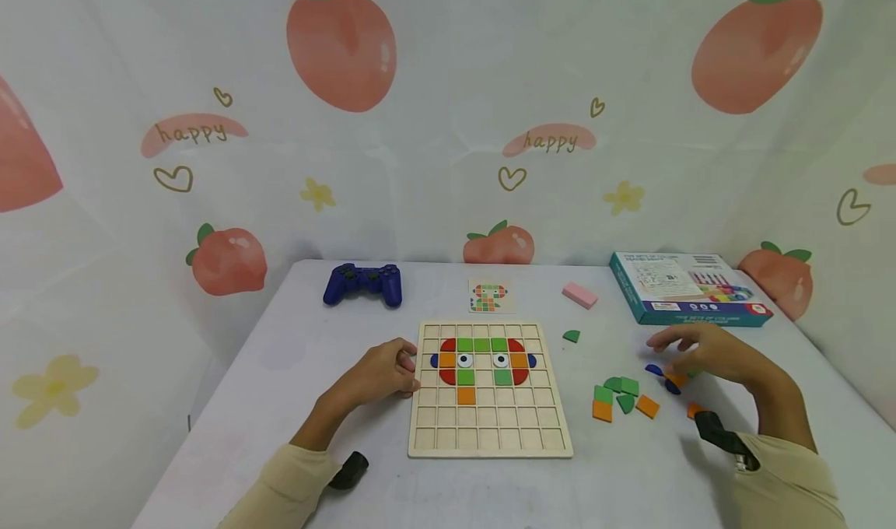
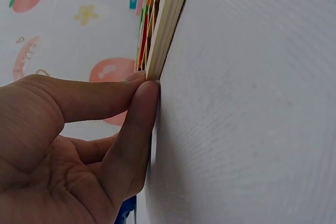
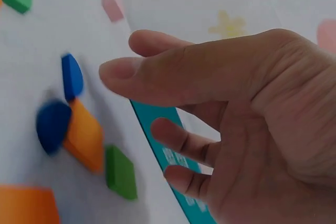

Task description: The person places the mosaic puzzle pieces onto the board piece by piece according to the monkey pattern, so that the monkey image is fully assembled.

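A wooden grid board (image 1: 490, 439) lies on the white table, its upper cells filled with red, green, orange and blue pieces and two eye pieces (image 1: 463, 361). My left hand (image 1: 385, 369) pinches the board's left edge between thumb and finger, as the left wrist view shows at the wooden rim (image 2: 170, 24). To the right, my right hand (image 1: 714, 352) hovers with loosely bent fingers and nothing between them. Close under it are two blue half-round pieces (image 3: 72, 76), an orange square (image 3: 84, 136) and a green piece (image 3: 121, 171).
Several loose green and orange pieces (image 1: 647, 407) lie between board and right hand. A green quarter-round (image 1: 572, 336) and a pink block (image 1: 579, 296) sit farther back. Behind stand a pattern card (image 1: 490, 296), a blue game controller (image 1: 362, 284) and a teal box (image 1: 689, 288).
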A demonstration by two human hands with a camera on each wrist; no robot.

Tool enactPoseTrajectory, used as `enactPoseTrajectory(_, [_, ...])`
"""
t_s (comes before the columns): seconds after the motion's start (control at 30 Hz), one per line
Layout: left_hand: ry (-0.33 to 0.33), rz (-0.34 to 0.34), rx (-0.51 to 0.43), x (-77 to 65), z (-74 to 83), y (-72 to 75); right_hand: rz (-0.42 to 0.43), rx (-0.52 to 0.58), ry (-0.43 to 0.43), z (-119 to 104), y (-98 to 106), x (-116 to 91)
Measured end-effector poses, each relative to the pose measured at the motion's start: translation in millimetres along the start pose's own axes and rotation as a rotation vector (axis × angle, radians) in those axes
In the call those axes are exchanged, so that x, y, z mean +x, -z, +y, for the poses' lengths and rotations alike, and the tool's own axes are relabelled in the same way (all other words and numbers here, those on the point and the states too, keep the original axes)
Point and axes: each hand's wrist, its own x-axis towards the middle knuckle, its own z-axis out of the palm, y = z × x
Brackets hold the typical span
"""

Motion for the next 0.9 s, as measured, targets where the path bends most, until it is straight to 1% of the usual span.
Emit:
enactPoseTrajectory(0.17, [-0.006, 0.004, 0.017, -0.5, -0.5, -0.2, 0.002, 0.009, -0.015, 16, 4, -5])
enactPoseTrajectory(0.3, [-0.016, -0.005, 0.014, -1.2, -0.4, 0.4, -0.024, 0.031, -0.035, 23, 3, -6])
enactPoseTrajectory(0.5, [-0.005, -0.004, 0.0, 0.4, -1.1, 0.2, -0.037, 0.04, -0.045, 26, 0, -4])
enactPoseTrajectory(0.7, [0.002, 0.005, 0.003, 1.4, -1.9, -0.3, -0.018, 0.045, -0.03, 26, -4, -1])
enactPoseTrajectory(0.9, [-0.002, 0.005, 0.003, 1.0, -2.2, -0.7, -0.001, 0.053, -0.041, 23, -5, 2])
